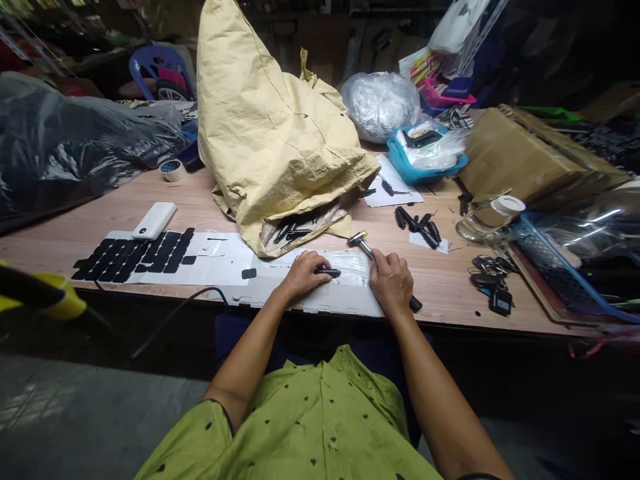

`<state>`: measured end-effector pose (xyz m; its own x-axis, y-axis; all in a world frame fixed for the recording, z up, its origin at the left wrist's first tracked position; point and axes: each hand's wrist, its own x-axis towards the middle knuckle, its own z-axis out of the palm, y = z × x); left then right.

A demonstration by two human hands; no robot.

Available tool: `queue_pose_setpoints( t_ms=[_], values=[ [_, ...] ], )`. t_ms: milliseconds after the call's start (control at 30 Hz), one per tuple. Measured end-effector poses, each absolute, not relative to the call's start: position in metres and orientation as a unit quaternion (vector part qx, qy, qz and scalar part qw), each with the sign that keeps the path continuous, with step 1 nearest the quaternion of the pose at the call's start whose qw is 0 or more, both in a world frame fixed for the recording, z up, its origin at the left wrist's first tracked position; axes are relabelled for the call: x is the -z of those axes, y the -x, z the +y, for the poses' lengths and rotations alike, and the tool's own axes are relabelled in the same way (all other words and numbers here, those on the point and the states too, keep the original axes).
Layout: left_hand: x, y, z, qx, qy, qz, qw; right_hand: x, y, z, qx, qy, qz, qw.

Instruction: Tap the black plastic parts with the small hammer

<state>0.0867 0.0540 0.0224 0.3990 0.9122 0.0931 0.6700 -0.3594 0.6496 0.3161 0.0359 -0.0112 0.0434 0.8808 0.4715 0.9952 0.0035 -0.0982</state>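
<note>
My left hand (304, 273) is closed on a small black cylindrical piece (327, 272) that lies on a white, plastic-covered board (345, 293) at the table's front edge. In my right hand (391, 280) is a small hammer (361, 244); its metal head points away from me, just right of the black piece, and its dark handle end sticks out below my palm. Beyond my hands, a large cream sack (285, 133) lies with its mouth toward me, black parts (295, 232) showing inside. Flat black rounded pieces (135, 253) cover a white sheet on the left.
Several black parts (420, 223) lie right of the sack. A jar (487, 217), keys (495, 283) and a blue basket (565, 267) stand farther right. A white power bank (155, 220) and a tape roll (173, 170) are left. A dark cable (180, 310) hangs over the front edge.
</note>
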Motion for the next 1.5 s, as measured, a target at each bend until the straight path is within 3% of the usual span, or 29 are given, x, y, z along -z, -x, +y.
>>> queue_pose_setpoints(
  t_ms=[300, 567, 800, 1500],
  values=[
    [-0.01, -0.085, 0.057, -0.262, -0.773, 0.509, 0.274, 0.007, -0.324, 0.039, 0.08, 0.693, -0.678, 0.233],
    [-0.007, -0.088, 0.055, -0.269, -0.766, 0.518, 0.272, -0.011, -0.304, -0.002, -0.074, 0.614, -0.666, 0.417],
    [-0.007, -0.09, 0.056, -0.261, -0.767, 0.52, 0.272, -0.006, -0.28, -0.042, -0.19, 0.555, -0.72, 0.371],
    [-0.004, -0.093, 0.056, -0.27, -0.765, 0.516, 0.275, -0.001, -0.293, -0.04, -0.158, 0.577, -0.71, 0.371]
  ],
)
